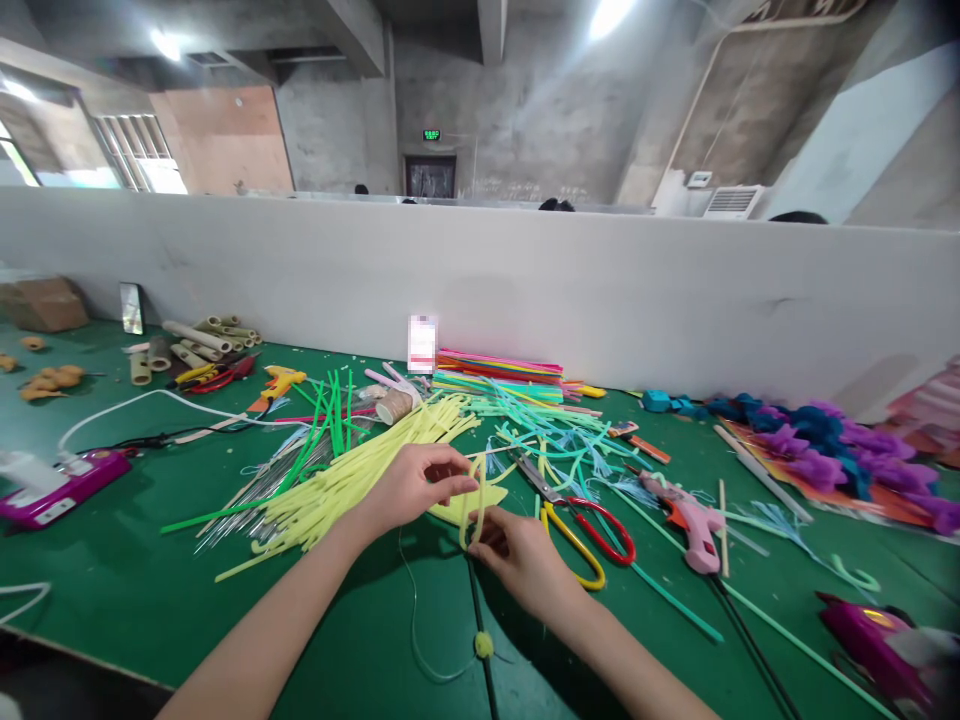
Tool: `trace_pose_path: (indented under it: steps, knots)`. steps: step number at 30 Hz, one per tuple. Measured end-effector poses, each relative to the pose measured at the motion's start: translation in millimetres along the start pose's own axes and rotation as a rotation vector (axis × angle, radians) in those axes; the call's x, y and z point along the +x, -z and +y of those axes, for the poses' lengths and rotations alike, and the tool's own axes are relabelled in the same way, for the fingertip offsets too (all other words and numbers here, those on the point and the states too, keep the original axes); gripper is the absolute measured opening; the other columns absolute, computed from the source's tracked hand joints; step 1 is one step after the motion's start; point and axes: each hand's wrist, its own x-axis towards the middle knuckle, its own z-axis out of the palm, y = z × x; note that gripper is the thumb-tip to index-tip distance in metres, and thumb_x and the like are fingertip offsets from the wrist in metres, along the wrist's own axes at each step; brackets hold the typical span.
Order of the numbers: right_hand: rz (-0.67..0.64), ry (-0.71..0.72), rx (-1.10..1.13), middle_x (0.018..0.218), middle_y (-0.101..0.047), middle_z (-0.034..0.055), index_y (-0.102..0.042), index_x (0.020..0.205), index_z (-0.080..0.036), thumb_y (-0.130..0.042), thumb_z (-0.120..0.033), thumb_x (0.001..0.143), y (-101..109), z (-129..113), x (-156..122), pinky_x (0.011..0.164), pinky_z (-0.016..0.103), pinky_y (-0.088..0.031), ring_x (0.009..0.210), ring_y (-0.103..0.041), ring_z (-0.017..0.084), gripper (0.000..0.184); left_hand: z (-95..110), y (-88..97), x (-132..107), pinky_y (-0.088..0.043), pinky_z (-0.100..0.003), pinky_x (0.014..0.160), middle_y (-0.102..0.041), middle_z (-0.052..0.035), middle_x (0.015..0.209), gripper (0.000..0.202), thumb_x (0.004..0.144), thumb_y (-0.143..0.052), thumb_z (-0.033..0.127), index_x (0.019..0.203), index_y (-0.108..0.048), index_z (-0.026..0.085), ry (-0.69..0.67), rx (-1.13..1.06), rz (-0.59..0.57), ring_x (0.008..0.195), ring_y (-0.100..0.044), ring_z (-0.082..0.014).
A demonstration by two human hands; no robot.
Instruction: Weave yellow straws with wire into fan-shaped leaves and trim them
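Observation:
A pale yellow pipe cleaner (pixel 463 525), bent into a narrow loop, stands between my two hands. The fingers of my left hand (pixel 420 487) pinch its upper part. Lower down, my right hand (pixel 525 560) grips it between thumb and fingers. Behind the loop lies a flat yellow piece (pixel 491 496), partly hidden. Below my hands a thin dark stick or cord (pixel 488 685) carries a small yellow-green ball (pixel 484 645), with a fine thread curving beside it. A thick bundle of yellow pipe cleaners (pixel 352 470) spreads beyond my left hand. Scissors (pixel 592 535) with red and yellow handles lie beyond my right hand.
A pink glue gun (pixel 694 525) lies right, a yellow one (pixel 281 382) left. Teal pipe cleaners (pixel 555 420) and purple-blue fuzzy pieces (pixel 832 455) sit farther back. Power strips (pixel 71 485) stand at the left and right. A white partition (pixel 480 265) closes off the green table (pixel 352 640).

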Motion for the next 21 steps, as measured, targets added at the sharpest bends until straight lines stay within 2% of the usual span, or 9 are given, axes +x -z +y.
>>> trace_pose_path:
  steps: [3,6,9,12,15,21]
  knots:
    - [0.009,0.005,0.036,0.082,-0.072,0.0030,-0.061,0.091,-0.020,-0.057,-0.019,0.081,7,1,0,0.065,0.024,-0.047,0.073,-0.067,0.017,0.011,-5,13.3,0,-0.041,-0.020,0.054,-0.063,-0.0001,0.075,0.043,0.071,-0.070,0.049,0.100,-0.065,0.017,0.086,0.110,-0.141,0.061,-0.055,-0.0116]
    - [0.039,0.023,-0.017,0.081,-0.072,0.0030,-0.063,0.087,-0.020,-0.056,-0.021,0.082,10,2,1,0.065,0.025,-0.047,0.073,-0.066,0.017,0.009,-11,20.2,-1,-0.039,-0.021,0.058,-0.067,-0.0004,0.076,0.038,0.069,-0.071,0.050,0.089,-0.070,0.018,0.102,0.341,-0.350,0.066,-0.057,-0.0133]
    - [0.047,0.030,-0.054,0.077,-0.070,0.0024,-0.064,0.085,-0.021,-0.056,-0.021,0.081,9,2,1,0.063,0.025,-0.045,0.070,-0.065,0.017,0.009,-17,17.4,-1,-0.037,-0.020,0.058,-0.069,-0.0002,0.072,0.029,0.076,-0.064,0.046,0.080,-0.072,0.019,0.097,0.439,-0.452,0.063,-0.058,-0.0127]
    - [0.055,0.045,-0.050,0.077,-0.070,0.0026,-0.063,0.085,-0.020,-0.055,-0.023,0.083,7,1,1,0.063,0.025,-0.045,0.070,-0.064,0.017,0.009,-19,9.7,0,-0.038,-0.020,0.061,-0.070,0.0002,0.074,0.023,0.080,-0.062,0.040,0.082,-0.072,0.020,0.048,0.425,-0.457,0.066,-0.060,-0.0125]
    - [0.070,0.058,-0.072,0.076,-0.069,0.0031,-0.063,0.084,-0.020,-0.050,-0.026,0.087,6,0,0,0.062,0.025,-0.043,0.069,-0.063,0.017,0.014,-17,1.1,0,-0.039,-0.020,0.062,-0.070,-0.0004,0.078,0.019,0.080,-0.061,0.035,0.083,-0.071,0.019,0.000,0.392,-0.410,0.069,-0.060,-0.0129]
    - [0.112,0.064,-0.104,0.072,-0.066,0.0023,-0.061,0.082,-0.020,-0.045,-0.029,0.090,7,-4,-2,0.058,0.024,-0.040,0.063,-0.059,0.016,0.020,-16,-11.9,-1,-0.040,-0.019,0.058,-0.065,0.0001,0.071,0.014,0.074,-0.057,0.021,0.080,-0.067,0.016,0.022,0.314,-0.296,0.064,-0.057,-0.0117]
